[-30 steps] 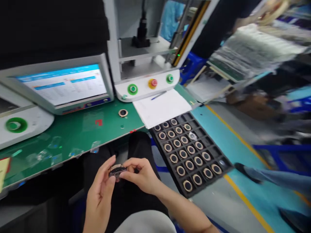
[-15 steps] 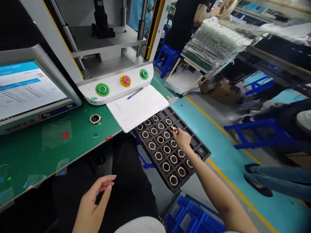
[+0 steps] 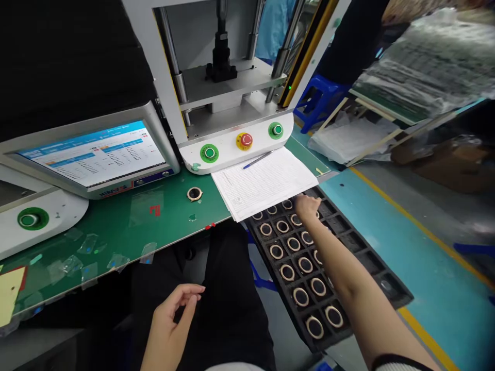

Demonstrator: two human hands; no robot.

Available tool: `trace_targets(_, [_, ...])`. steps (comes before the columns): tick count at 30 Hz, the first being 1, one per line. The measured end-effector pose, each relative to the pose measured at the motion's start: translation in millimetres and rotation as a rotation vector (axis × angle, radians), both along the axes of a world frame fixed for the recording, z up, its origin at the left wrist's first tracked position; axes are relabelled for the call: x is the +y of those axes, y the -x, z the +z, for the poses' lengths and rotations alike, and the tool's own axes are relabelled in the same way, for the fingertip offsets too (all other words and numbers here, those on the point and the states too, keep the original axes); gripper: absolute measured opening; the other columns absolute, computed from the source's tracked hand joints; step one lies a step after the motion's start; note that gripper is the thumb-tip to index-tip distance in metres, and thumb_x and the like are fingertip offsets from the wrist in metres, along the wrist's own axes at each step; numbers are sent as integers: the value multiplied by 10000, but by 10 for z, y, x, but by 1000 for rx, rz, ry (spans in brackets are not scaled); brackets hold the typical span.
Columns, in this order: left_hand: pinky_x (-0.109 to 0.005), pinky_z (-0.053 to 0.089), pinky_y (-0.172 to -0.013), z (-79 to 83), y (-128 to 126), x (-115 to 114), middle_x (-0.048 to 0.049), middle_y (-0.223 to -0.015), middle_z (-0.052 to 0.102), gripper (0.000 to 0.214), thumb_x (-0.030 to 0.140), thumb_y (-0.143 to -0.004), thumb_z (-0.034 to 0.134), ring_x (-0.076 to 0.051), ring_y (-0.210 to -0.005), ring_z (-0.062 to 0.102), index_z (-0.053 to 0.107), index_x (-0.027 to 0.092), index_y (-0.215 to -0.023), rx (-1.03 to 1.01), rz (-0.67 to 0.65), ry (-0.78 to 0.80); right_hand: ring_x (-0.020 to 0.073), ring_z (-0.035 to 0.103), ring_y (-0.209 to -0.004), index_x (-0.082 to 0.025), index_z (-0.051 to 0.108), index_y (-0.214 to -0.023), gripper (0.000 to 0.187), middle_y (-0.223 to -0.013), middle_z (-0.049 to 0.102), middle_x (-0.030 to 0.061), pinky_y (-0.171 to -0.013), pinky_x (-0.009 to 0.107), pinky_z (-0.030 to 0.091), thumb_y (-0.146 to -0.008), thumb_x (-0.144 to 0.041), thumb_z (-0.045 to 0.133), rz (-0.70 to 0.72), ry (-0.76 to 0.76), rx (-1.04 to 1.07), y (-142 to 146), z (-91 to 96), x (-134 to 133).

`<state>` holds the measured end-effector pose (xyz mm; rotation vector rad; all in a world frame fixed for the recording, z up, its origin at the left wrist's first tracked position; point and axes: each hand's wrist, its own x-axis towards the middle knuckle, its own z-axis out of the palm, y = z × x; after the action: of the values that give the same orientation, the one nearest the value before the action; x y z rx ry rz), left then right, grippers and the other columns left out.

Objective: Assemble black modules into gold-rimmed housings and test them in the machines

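My right hand (image 3: 307,207) reaches out over the far end of a black compartment tray (image 3: 367,260) that holds several gold-rimmed rings (image 3: 294,244). Its fingers are bunched on the tray by the edge of a printed paper sheet (image 3: 266,183); what they hold is hidden. My left hand (image 3: 172,322) hovers over my lap, fingers loosely spread and holding nothing. One loose ring (image 3: 194,194) lies on the green bench mat (image 3: 116,226).
A white press machine (image 3: 232,103) with two green buttons and a red one (image 3: 246,139) stands behind the paper; a blue pen (image 3: 257,159) lies on it. A tilted monitor (image 3: 91,154) sits at left. Blue stool (image 3: 317,98) and stacked sheets at right.
A second ago both hands held a small ring part over my lap. My right hand then went out to the tray and sits further toward its far end now; my left hand stays empty.
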<state>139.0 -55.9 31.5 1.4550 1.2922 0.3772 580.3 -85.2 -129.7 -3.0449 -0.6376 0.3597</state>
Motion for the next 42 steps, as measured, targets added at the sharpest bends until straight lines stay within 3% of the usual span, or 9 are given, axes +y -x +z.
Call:
trace_targets(7, [-304,550,-829,-81,15,47,-68,-953,748,235,416,-874,615,-250,-899,697,770,241,-901,-55,-74,-34,198,645,-977,-151,605,-1183,309,-1153,631,77,-846,398,564,-959,-364,616,-47,-269,-192,13,289,-435])
trace_targets(11, [-307,541,-832,-131,48,63,-68,-949,752,231,366,-901,573,-243,-902,703,760,231,-916,-64,-131,-17,223,622,-999,-162,552,-1202,276,-1110,617,105,-902,429,522,-998,-343,512,-111,-599,-479,350,629,-671])
trace_targets(13, [-306,542,-807,-107,35,53,-72,-919,754,221,328,-897,563,-240,-875,704,753,215,-896,-69,-152,-5,265,606,-1038,-157,524,-1177,275,-1078,612,152,-949,447,484,-1002,-353,443,-36,-763,-547,623,768,-622])
trace_targets(18, [-286,539,-790,32,46,8,-62,-899,753,215,273,-915,538,-217,-857,701,741,203,-910,-119,-238,-67,276,632,-994,-203,562,-968,175,-948,657,122,-921,441,496,-935,-355,481,460,-969,-385,1444,930,148])
trace_targets(22, [-279,542,-753,78,241,-31,-60,-883,746,231,276,-927,513,-205,-816,699,729,193,-919,-149,-198,-168,283,618,-1079,-169,555,-1166,300,-1170,628,158,-904,425,514,-910,-320,513,768,-935,-181,2008,950,955])
trace_targets(26, [-280,545,-729,10,493,-100,-57,-865,738,258,269,-924,471,-201,-803,699,716,189,-917,-120,-107,-275,318,593,-1117,-128,559,-1209,413,-1277,560,183,-908,476,507,-892,-385,624,792,-853,-33,2403,939,1413])
trace_targets(31, [-284,538,-710,-74,639,-150,-54,-815,718,259,234,-913,449,-194,-759,687,701,181,-891,-84,-82,-339,250,585,-1120,-157,575,-1230,357,-1288,560,104,-952,475,503,-945,-366,622,677,-848,138,2575,945,1614])
trace_targets(36, [-301,526,-735,-84,605,-97,-72,-856,723,244,278,-918,489,-215,-810,684,710,181,-888,-169,-61,-297,207,652,-949,-155,562,-1194,375,-1184,602,101,-844,418,564,-923,-401,642,613,-1002,368,2609,1142,1441])
trace_targets(42, [-227,498,-673,-66,453,-40,-55,-682,721,381,524,-859,673,-163,-682,658,727,148,-824,-586,95,142,225,719,-952,-271,478,-1193,447,-1275,580,116,-842,393,600,-873,-539,639,784,-1251,807,3164,1515,469])
